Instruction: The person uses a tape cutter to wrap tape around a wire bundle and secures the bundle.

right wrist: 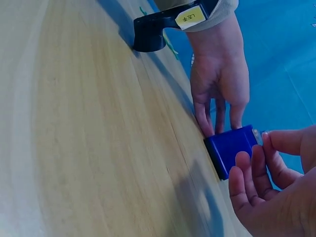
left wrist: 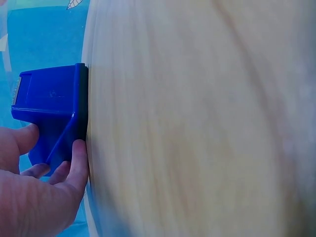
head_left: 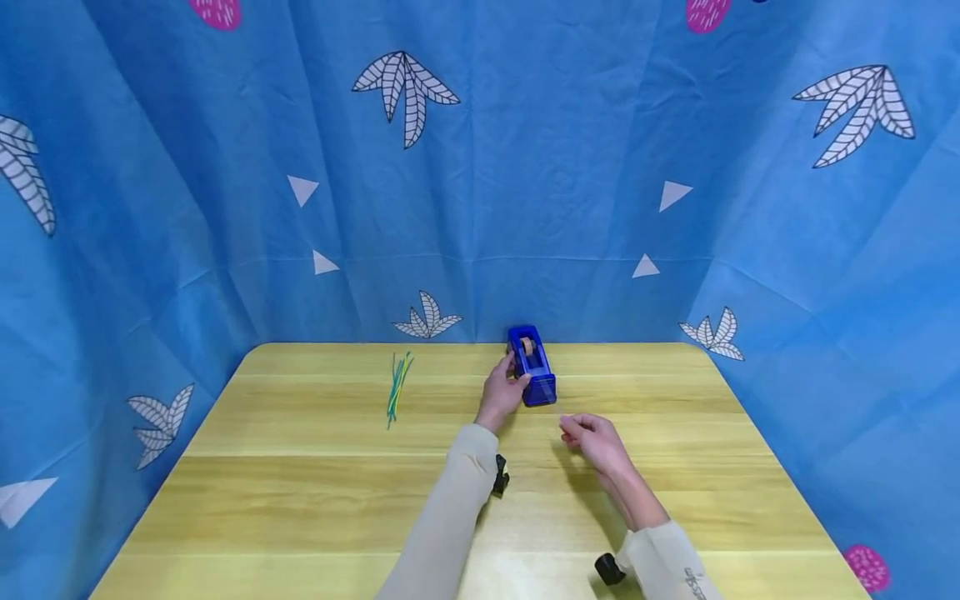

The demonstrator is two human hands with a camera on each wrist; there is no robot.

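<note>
A blue tape dispenser (head_left: 534, 367) stands near the table's far edge, a small tape roll (head_left: 527, 345) in its upper part. My left hand (head_left: 502, 393) grips its left side; in the left wrist view the thumb (left wrist: 25, 138) is on one side and the fingers (left wrist: 76, 165) lie along the lower part. Just in front of the dispenser's cutter end, my right hand (head_left: 596, 442) has thumb and index finger pinched together. They pinch what looks like the end of clear tape, hard to make out. The other right fingers (right wrist: 247, 182) are loosely curled.
Several thin green and yellow strips (head_left: 398, 387) lie in a bundle on the wooden table (head_left: 300, 500), left of the dispenser. A blue patterned curtain (head_left: 480, 208) hangs behind and beside the table. Black wrist devices (head_left: 609, 570) sit at both sleeves.
</note>
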